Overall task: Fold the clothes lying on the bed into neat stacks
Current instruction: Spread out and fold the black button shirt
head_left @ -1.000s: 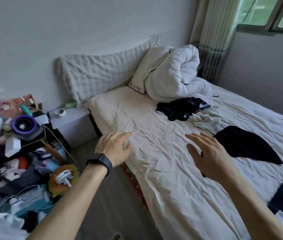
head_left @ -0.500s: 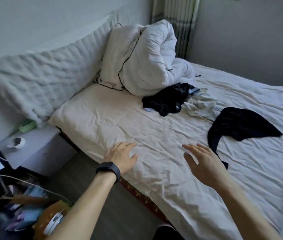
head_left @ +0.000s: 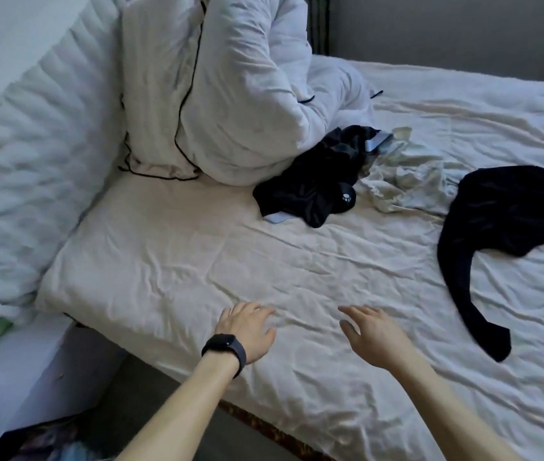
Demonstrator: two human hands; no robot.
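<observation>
My left hand [head_left: 247, 331] and right hand [head_left: 373, 337] hover over the bed [head_left: 197, 261], grips spread, empty. Nothing folded yet; I'd reach for the crumpled black garment [head_left: 310, 194].

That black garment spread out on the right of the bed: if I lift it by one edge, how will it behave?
Probably floppy: the black garment lies flat on the sheet with soft ripples. Its long trailing strip would likely dangle, so support it too. It looks thin, so probably light.
</observation>
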